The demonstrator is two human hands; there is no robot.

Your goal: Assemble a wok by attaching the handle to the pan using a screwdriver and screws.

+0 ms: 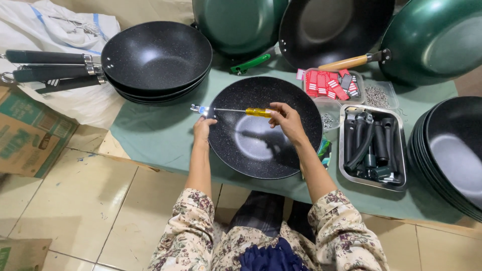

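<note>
right hand (pixel 285 116) fingers clamped on the yellow screwdriver (pixel 236 110), left hand (pixel 202 128) fingers pinching the wok (pixel 265 127) rim near the tabletop's front edge; I'd keep the shaft level, straight into the screw

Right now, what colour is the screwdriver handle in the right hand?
Translucent yellow-amber; the screwdriver handle shows best in the head view, gripped by the right hand.

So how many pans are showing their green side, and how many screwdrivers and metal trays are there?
Pans showing their green side: 2
Screwdrivers: 1
Metal trays: 1
Total: 4
</note>
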